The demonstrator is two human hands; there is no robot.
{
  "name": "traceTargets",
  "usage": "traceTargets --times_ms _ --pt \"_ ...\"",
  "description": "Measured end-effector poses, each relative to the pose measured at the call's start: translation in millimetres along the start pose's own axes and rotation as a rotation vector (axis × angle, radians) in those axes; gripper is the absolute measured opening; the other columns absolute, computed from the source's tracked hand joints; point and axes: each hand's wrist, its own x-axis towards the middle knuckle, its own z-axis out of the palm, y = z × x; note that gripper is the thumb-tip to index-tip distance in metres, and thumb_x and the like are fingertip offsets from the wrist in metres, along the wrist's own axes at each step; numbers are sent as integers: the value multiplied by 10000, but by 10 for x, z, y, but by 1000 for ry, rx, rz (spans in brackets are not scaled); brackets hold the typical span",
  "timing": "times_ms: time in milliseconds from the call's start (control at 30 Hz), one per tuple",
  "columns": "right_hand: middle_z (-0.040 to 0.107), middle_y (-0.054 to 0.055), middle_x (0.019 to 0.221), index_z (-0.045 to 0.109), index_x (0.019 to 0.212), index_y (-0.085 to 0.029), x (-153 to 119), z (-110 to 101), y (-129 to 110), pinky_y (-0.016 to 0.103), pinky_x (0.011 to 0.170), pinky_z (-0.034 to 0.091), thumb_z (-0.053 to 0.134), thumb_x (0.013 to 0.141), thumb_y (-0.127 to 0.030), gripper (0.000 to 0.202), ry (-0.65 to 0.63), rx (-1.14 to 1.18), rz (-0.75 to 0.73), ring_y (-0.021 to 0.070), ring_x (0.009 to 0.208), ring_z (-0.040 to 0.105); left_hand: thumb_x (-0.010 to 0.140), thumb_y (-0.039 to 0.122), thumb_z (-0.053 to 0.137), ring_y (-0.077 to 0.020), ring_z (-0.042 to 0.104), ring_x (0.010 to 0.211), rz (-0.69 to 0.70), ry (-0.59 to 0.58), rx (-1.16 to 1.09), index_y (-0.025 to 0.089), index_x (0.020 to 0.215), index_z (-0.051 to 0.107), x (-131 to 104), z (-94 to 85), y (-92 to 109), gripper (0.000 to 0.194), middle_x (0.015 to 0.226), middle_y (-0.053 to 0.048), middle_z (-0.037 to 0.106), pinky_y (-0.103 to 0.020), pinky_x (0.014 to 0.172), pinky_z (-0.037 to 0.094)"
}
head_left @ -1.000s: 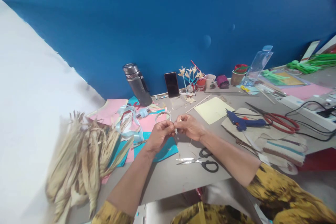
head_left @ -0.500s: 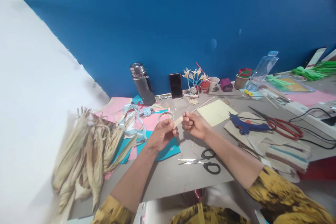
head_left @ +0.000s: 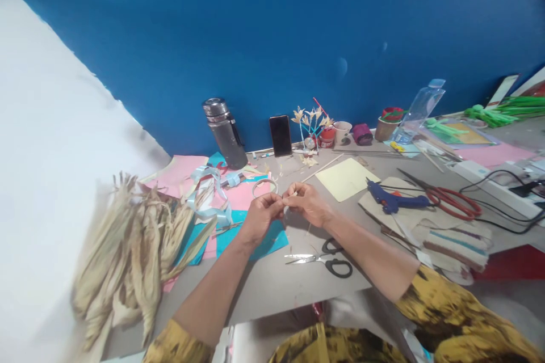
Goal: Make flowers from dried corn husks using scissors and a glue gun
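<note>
My left hand (head_left: 260, 219) and my right hand (head_left: 311, 205) meet over the middle of the table, fingertips touching. Both pinch a small pale strip of corn husk (head_left: 286, 210), mostly hidden by the fingers. Below them on the table lie black-handled scissors (head_left: 317, 259), blades slightly apart and pointing left. Just behind the left hand is a roll of tape (head_left: 265, 186). Blue paper (head_left: 244, 245) and pink paper (head_left: 238, 195) spread out under and beside that hand. A bundle of dried corn husks (head_left: 131, 249) rests at the table's left side.
At the back stand a flask (head_left: 225, 135), a phone (head_left: 280, 136), small husk flowers (head_left: 311, 123) and a paper cup (head_left: 342, 133). On the right lie a blue glue gun (head_left: 394, 199), red-handled scissors (head_left: 455, 202), a folded cloth (head_left: 455, 247) and a power strip (head_left: 496, 188).
My right hand has moved in against the left, its fingers now over the husk strip that showed between them before. The whole view has shifted slightly.
</note>
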Motion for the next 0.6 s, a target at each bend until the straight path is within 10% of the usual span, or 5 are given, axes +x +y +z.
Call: traceTargets --times_ms 433,600 --pt "430 -74 588 558 697 -191 22 -134 -152 193 456 271 892 584 -220 354 -116 367 54 57 498 301 635 363 901 -89 480 554 -52 -169 -243 147 691 596 -55 -6 112 377 582 31 515 -245 611 419" --pt "556 -36 695 605 813 -209 45 -127 -98 204 472 348 870 639 -442 393 -25 276 63 89 564 451 622 363 906 -87 483 577 -46 -76 -278 148 685 595 -41 0 97 383 624 26 524 -226 594 436"
